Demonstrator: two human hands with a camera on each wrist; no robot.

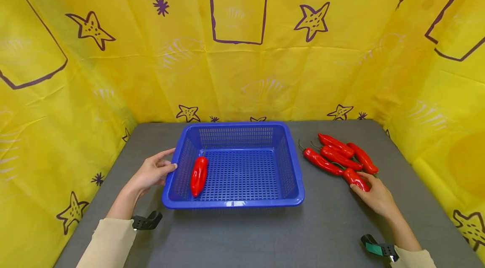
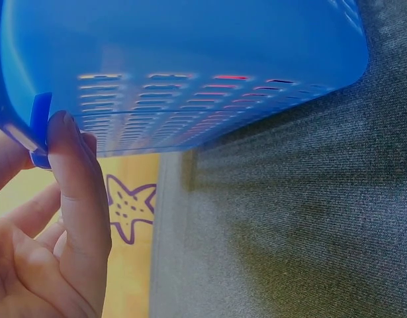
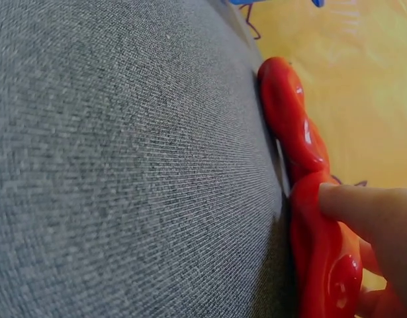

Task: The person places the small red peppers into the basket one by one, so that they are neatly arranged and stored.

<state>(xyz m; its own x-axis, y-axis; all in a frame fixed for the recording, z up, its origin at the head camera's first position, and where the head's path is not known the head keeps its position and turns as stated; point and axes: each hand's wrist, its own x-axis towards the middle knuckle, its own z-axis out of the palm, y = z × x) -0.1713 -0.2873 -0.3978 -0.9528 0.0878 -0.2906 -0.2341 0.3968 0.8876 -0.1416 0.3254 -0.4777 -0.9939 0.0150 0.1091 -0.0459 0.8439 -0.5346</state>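
A blue plastic basket (image 1: pixel 265 203) with slotted walls stands on the grey table. My left hand (image 1: pixel 153 172) pinches its left rim; in the left wrist view the thumb (image 2: pixel 74 165) lies against the rim's near side. Inside the basket, along the left wall, lies one red chili pepper (image 1: pixel 198 177) with its green stem toward the back. On the right, my right hand (image 1: pixel 379 197) grips another red pepper (image 1: pixel 354 178) between thumb and fingers, at the front of a loose group. The right wrist view shows that glossy pepper (image 3: pixel 322 265) close up, low over the cloth.
Several more red peppers lie just beyond my right hand, among them one at the left (image 1: pixel 322 162) and one at the right (image 1: pixel 363 157). Yellow patterned cloth (image 1: pixel 242 82) walls in the grey table (image 1: pixel 242 238) at the back and both sides.
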